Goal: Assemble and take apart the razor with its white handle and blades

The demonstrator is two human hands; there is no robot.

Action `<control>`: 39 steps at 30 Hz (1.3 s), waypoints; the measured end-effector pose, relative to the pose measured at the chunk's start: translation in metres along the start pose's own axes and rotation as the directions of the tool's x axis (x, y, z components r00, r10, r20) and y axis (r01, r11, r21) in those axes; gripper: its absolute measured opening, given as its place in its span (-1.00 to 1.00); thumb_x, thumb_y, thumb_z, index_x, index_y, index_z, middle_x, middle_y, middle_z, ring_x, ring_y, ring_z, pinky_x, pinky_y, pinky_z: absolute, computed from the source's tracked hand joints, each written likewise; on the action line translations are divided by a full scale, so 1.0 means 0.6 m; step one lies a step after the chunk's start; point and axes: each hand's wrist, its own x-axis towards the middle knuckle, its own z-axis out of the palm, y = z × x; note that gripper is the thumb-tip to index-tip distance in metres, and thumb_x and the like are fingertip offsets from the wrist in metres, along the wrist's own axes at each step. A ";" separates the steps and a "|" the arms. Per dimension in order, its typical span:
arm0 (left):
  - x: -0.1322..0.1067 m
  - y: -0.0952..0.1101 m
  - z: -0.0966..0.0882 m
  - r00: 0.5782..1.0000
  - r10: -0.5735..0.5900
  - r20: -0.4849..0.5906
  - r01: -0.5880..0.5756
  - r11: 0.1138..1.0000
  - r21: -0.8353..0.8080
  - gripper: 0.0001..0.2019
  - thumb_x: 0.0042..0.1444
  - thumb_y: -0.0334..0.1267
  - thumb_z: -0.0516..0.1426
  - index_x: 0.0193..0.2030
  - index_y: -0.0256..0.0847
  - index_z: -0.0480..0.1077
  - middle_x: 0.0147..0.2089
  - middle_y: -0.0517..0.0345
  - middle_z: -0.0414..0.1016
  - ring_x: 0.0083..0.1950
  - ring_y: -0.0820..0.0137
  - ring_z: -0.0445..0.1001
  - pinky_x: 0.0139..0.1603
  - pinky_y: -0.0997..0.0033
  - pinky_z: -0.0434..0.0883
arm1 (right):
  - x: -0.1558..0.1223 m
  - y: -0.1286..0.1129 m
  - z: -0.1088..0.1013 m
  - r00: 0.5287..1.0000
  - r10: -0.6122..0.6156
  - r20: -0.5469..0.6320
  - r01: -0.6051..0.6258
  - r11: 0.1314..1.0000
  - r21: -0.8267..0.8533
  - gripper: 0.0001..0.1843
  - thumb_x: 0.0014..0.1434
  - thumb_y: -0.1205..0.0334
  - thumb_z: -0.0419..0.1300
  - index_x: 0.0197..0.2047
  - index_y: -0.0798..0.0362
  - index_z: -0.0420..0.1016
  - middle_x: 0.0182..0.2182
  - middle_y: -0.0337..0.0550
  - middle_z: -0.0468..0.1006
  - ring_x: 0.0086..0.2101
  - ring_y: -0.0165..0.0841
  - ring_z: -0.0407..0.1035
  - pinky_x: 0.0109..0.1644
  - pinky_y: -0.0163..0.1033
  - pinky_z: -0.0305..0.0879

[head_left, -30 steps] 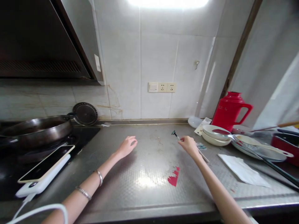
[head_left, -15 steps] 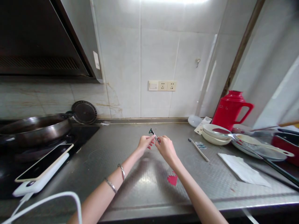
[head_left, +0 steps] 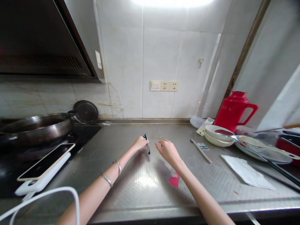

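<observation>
My left hand (head_left: 140, 143) is closed on a small razor (head_left: 147, 143) with a dark head, held upright over the middle of the steel counter (head_left: 131, 184). My right hand (head_left: 167, 149) hovers just to the right of it, fingers loosely curled and empty. A red scrap (head_left: 174, 180) lies on the counter under my right forearm. A thin white stick (head_left: 201, 150) lies to the right of my right hand.
A dark pan (head_left: 35, 126) sits on the stove at left, with a phone on a white power bank (head_left: 44, 167) and its cable in front. At right stand a red jug (head_left: 234, 109), stacked bowls (head_left: 219, 135), plates and a paper napkin (head_left: 247, 175).
The right hand carried the razor from the right to the middle and passed it to the left hand. The left hand now holds it alone; the right hand has let go.
</observation>
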 end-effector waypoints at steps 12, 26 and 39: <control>0.030 -0.020 -0.006 0.981 -0.120 0.151 0.041 0.895 0.444 -0.84 -0.12 -0.37 0.07 -0.53 -0.40 0.45 -0.56 -0.09 0.48 -0.53 0.35 0.44 -0.57 0.51 0.24 | -0.010 0.074 0.004 0.998 0.052 0.039 -0.051 0.998 -0.025 -0.57 0.24 0.08 -0.09 -0.38 0.08 0.53 -0.41 0.01 0.56 -0.36 -0.31 0.44 -0.34 -0.35 0.11; -0.024 -0.014 -0.018 0.997 -0.058 0.052 0.018 0.828 0.560 -0.60 0.09 -0.05 -0.06 -0.26 -0.29 0.48 -0.19 -0.17 0.54 -0.17 0.18 0.51 -0.34 0.41 0.32 | 0.002 0.218 -0.051 0.960 0.249 0.132 -0.234 0.965 -0.115 -0.56 0.18 0.01 -0.06 -0.47 0.08 0.50 -0.48 0.02 0.55 -0.39 -0.23 0.45 -0.42 -0.30 0.09; -0.060 -0.023 -0.013 0.999 0.018 -0.033 0.001 0.862 0.507 -0.63 0.12 -0.05 -0.04 -0.44 -0.24 0.46 -0.36 -0.01 0.54 -0.28 0.31 0.50 -0.38 0.49 0.25 | -0.003 0.422 -0.023 0.877 0.309 0.368 -0.188 0.925 -0.329 -0.62 0.18 0.00 -0.03 -0.30 0.13 0.42 -0.32 0.08 0.54 -0.31 -0.15 0.46 -0.30 -0.22 0.20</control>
